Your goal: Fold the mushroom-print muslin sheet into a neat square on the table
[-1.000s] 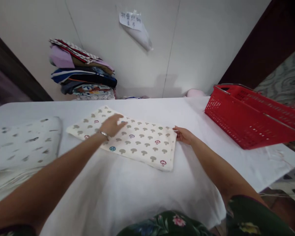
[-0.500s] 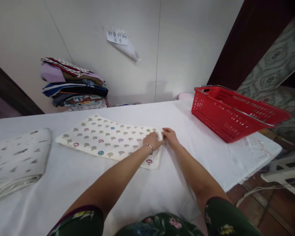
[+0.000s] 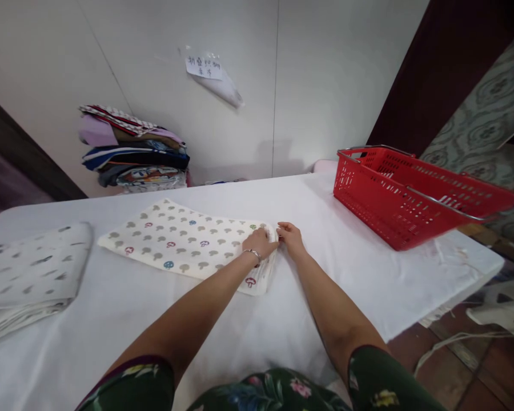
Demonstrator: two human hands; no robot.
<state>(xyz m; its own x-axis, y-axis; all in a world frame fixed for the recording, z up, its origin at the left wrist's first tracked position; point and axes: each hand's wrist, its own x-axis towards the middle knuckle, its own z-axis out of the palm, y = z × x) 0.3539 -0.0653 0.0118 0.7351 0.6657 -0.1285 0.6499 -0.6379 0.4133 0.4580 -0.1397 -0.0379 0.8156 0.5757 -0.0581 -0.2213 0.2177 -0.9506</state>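
A cream cloth [image 3: 188, 240] printed with grey, red and blue mushrooms lies folded into a long strip on the table. My left hand [image 3: 259, 242] is closed on its right end, fingers curled over the fabric and thumb pointing right. Folded layers bunch up under that hand. At the same end, my right hand [image 3: 291, 238] pinches the cloth's edge with bent fingers; its thumb is mostly hidden. The two hands almost touch.
Another folded white printed cloth [image 3: 38, 262] lies at the left of the white-covered table [image 3: 154, 337]. A red plastic basket [image 3: 385, 205] with metal handles stands at the right. Folded clothes [image 3: 137, 151] are stacked behind the table. A paper sign [image 3: 205, 67] hangs on the wall.
Both hands have shifted slightly left along with the right end of the mushroom-print cloth. The view has turned a little.
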